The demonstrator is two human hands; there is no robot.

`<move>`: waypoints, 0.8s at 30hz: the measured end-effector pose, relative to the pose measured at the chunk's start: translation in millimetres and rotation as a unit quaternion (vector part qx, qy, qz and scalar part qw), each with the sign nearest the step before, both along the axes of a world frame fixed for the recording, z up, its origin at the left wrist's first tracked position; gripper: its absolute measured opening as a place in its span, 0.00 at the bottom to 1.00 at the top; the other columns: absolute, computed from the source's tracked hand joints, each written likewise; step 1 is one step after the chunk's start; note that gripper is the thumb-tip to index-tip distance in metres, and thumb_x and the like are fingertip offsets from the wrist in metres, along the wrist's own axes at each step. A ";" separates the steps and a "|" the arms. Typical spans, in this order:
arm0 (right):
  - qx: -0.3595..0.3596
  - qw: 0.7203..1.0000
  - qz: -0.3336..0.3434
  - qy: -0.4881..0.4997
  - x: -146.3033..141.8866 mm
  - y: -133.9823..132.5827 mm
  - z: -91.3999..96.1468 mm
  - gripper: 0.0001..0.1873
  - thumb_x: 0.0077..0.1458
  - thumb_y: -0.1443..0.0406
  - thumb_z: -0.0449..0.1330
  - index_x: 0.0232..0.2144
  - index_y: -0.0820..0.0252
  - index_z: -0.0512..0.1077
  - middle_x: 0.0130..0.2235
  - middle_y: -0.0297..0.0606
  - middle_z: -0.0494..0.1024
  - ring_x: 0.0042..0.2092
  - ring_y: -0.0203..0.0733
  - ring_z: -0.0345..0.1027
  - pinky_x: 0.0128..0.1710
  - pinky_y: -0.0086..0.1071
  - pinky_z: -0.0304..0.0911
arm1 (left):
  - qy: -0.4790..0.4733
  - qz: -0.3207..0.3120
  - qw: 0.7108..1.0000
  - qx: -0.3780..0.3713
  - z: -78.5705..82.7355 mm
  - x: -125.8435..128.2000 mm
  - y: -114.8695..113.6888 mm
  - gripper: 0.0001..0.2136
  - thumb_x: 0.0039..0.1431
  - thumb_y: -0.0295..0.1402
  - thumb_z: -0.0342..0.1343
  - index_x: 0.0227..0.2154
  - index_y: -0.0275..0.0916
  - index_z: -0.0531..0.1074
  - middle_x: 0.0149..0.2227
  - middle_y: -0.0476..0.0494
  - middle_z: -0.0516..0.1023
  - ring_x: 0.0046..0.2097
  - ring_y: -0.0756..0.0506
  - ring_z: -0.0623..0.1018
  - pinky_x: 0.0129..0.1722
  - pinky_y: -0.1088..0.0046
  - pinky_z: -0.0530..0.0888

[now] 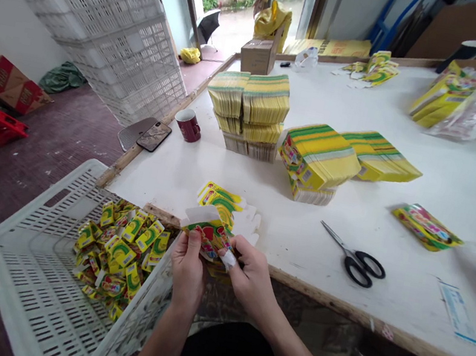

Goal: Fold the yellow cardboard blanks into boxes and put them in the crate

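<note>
Just right of the crate (33,280), the left hand (189,264) pinched one side of the carton (210,236), and there was the right hand (248,275), pinching the other! Scissors (351,253) lay on the surface (193,170), well right of the crate.

ctns (149,236) in crate (28,282), L of tbl (239,172) | on tbl: phone (154,135) L, scissors (348,252) R

Bright daylight from doorway (249,11); edges stretched, blurred
</note>
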State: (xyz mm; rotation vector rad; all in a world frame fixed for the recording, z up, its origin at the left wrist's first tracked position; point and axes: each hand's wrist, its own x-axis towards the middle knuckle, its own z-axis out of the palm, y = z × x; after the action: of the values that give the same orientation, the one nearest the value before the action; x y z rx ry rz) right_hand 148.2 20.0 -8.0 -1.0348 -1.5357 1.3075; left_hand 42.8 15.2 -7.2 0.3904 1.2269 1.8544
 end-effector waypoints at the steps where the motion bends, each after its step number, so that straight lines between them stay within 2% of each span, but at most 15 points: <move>1: 0.001 1.000 0.001 -0.001 -0.1 0.2 0.3 0.11 0.60 0.62 0.52 0.26 0.59 0.61 0.25 0.29 0.62 0.28 0.35 0.53 0.28 0.28 0.50 | -0.003 -0.003 1.000 -0.001 0.1 -0.3 0.1 0.10 0.49 0.41 0.62 0.28 0.40 0.75 0.28 0.51 0.80 0.30 0.53 0.77 0.35 0.79 0.73; 9: 0.004 1.000 0.001 -0.017 -0.8 1.6 -0.5 0.11 0.60 0.61 0.51 0.26 0.59 0.61 0.25 0.30 0.62 0.28 0.35 0.53 0.28 0.29 0.49 | -0.026 -0.018 0.999 0.007 -0.6 1.6 -0.8 0.10 0.54 0.40 0.59 0.36 0.40 0.75 0.34 0.48 0.80 0.34 0.50 0.78 0.38 0.76 0.74; 14: 0.006 1.000 0.001 -0.012 0.1 1.5 0.8 0.11 0.60 0.62 0.51 0.27 0.59 0.61 0.25 0.30 0.62 0.28 0.35 0.53 0.28 0.29 0.50 | 0.024 -0.062 0.998 0.015 5.6 4.3 -3.4 0.13 0.56 0.37 0.57 0.44 0.43 0.70 0.39 0.47 0.78 0.40 0.49 0.77 0.40 0.76 0.73; 17: 0.010 1.000 -0.003 -0.011 -0.2 2.0 0.5 0.10 0.60 0.62 0.51 0.28 0.59 0.62 0.26 0.31 0.63 0.29 0.36 0.54 0.29 0.29 0.51 | 0.067 -0.086 0.994 0.025 7.7 4.6 -4.5 0.18 0.53 0.33 0.60 0.48 0.44 0.67 0.41 0.47 0.77 0.41 0.49 0.77 0.41 0.76 0.73; 19: 0.009 1.000 -0.002 -0.008 -0.7 2.5 -0.7 0.09 0.60 0.62 0.51 0.28 0.59 0.63 0.26 0.31 0.64 0.29 0.36 0.55 0.29 0.29 0.52 | 0.084 -0.094 0.992 0.021 7.4 4.2 -4.9 0.19 0.51 0.32 0.62 0.47 0.43 0.67 0.41 0.47 0.77 0.41 0.49 0.77 0.42 0.76 0.73; 24: 0.003 1.000 -0.006 -0.005 -0.7 2.9 -2.2 0.09 0.60 0.62 0.51 0.29 0.59 0.63 0.26 0.31 0.64 0.29 0.36 0.55 0.29 0.28 0.52 | 0.101 -0.094 0.990 0.020 4.1 3.6 -4.6 0.13 0.52 0.32 0.60 0.41 0.41 0.69 0.38 0.48 0.77 0.38 0.50 0.77 0.41 0.76 0.73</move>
State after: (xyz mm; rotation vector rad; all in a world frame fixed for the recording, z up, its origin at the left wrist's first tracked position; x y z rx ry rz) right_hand 147.5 22.9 -10.2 -1.0465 -1.5375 1.2902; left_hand 46.3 10.7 -3.1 0.7079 1.2416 1.7115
